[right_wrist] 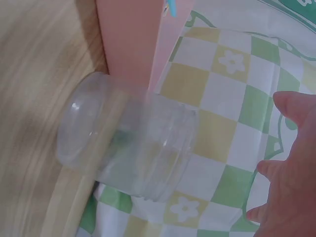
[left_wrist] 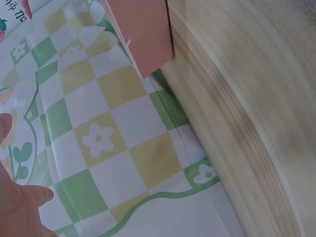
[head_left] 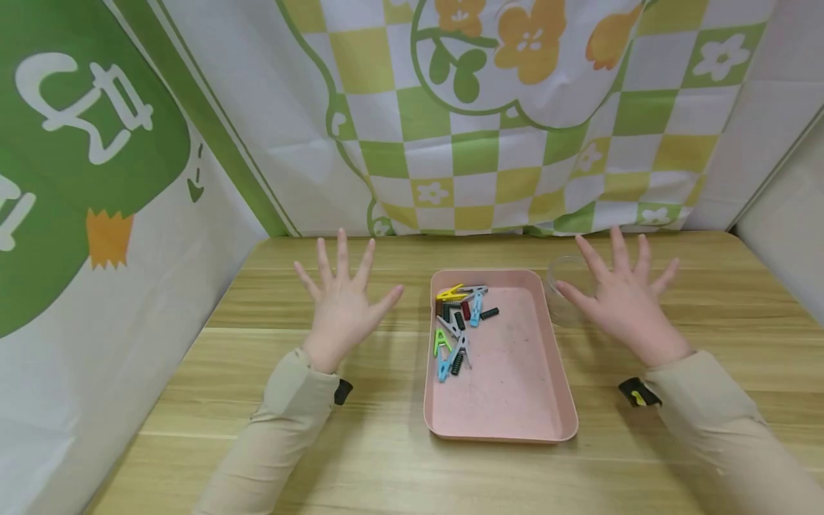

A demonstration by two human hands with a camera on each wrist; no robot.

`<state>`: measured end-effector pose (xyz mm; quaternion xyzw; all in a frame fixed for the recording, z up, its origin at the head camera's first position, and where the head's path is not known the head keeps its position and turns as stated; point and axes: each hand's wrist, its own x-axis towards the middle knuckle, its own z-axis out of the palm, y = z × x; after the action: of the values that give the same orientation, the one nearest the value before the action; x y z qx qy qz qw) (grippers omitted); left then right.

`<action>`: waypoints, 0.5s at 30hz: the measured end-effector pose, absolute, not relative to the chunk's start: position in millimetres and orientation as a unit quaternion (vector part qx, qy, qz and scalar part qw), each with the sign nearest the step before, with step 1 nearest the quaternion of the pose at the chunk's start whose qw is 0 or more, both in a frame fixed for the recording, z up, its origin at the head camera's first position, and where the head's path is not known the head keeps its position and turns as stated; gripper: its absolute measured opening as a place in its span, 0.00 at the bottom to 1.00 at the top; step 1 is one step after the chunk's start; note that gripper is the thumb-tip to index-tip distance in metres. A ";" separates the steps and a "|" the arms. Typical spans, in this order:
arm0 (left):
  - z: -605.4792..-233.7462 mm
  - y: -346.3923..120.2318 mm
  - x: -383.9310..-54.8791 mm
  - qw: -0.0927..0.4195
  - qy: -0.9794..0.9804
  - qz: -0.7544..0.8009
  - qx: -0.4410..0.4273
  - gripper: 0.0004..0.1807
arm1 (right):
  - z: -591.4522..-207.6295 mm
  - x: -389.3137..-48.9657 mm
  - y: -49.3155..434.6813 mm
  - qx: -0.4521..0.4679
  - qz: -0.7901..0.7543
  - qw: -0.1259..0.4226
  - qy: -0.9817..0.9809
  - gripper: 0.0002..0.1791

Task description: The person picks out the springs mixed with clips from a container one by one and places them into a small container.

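Observation:
Both hands are held up with fingers spread wide, holding nothing. My left hand (head_left: 342,311) is to the left of a pink tray (head_left: 502,408); part of it shows at the edge of the left wrist view. On the tray's other side is my right hand (head_left: 627,304), overlapping a clear plastic jar (right_wrist: 128,138) in the head view. The jar stands beside the tray wall. Along the tray's left side lie a yellow clothespin (head_left: 452,292), a green clothespin (head_left: 441,342), blue and grey clothespins, and several dark springs (head_left: 490,313).
The wooden table (head_left: 367,458) ends at the back against a hanging checkered cloth (head_left: 473,154) with flowers. A white and green printed sheet (head_left: 161,236) rises along the left side. Each wrist wears a dark strap, such as the right strap (head_left: 639,393).

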<state>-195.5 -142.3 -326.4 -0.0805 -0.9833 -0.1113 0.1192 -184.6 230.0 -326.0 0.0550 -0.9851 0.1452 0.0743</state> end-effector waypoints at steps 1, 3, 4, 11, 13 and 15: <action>-325.8 -142.2 -195.6 0.120 -0.983 -0.112 -0.082 0.46 | -325.2 -184.7 229.4 0.055 0.145 0.074 -0.985 0.45; -324.2 -142.2 -195.7 0.121 -0.982 -0.115 -0.084 0.46 | -323.6 -185.4 228.1 0.055 0.145 0.074 -0.985 0.45; -323.4 -142.2 -195.9 0.121 -0.982 -0.115 -0.085 0.46 | -322.9 -185.7 227.4 0.055 0.144 0.074 -0.985 0.45; -320.1 -141.6 -198.1 0.105 -0.981 -0.132 -0.095 0.45 | -316.1 -187.5 218.4 0.067 0.140 0.081 -0.985 0.45; -319.8 -140.5 -199.1 0.082 -0.979 -0.158 -0.102 0.44 | -313.3 -188.5 214.3 0.071 0.140 0.088 -0.984 0.45; -319.7 -139.1 -200.2 0.053 -0.973 -0.195 -0.109 0.44 | -310.3 -189.5 209.7 0.078 0.144 0.097 -0.982 0.45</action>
<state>-200.2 -139.1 -319.7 -0.1090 -0.9733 -0.1952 0.0529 -189.5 209.7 -310.3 0.0776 -0.9817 0.1445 0.0965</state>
